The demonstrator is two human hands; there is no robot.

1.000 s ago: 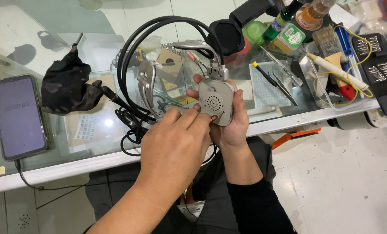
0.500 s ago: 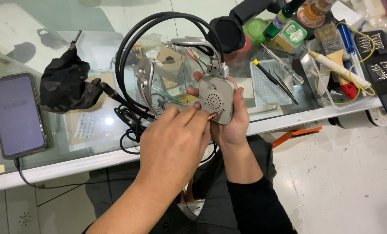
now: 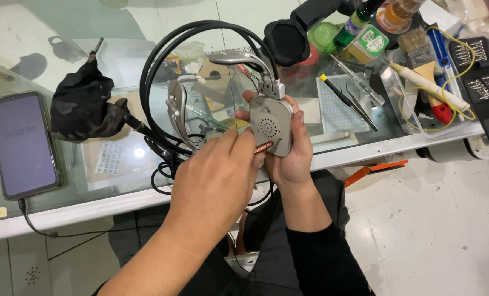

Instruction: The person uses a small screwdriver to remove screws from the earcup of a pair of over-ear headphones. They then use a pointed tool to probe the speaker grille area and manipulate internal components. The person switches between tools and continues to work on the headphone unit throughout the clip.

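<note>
Your right hand wraps around the grey earcup of the headset. Your left hand pinches a small screwdriver, its tip on the earcup's edge. The cover looks shut, so opening is left.

right hand: holds grey earcup | left hand: copper-tipped tool against it

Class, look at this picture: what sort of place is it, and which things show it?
Probably an electronics repair bench: tweezers, a screwdriver bit set and a brush lie on a glass table.
</note>
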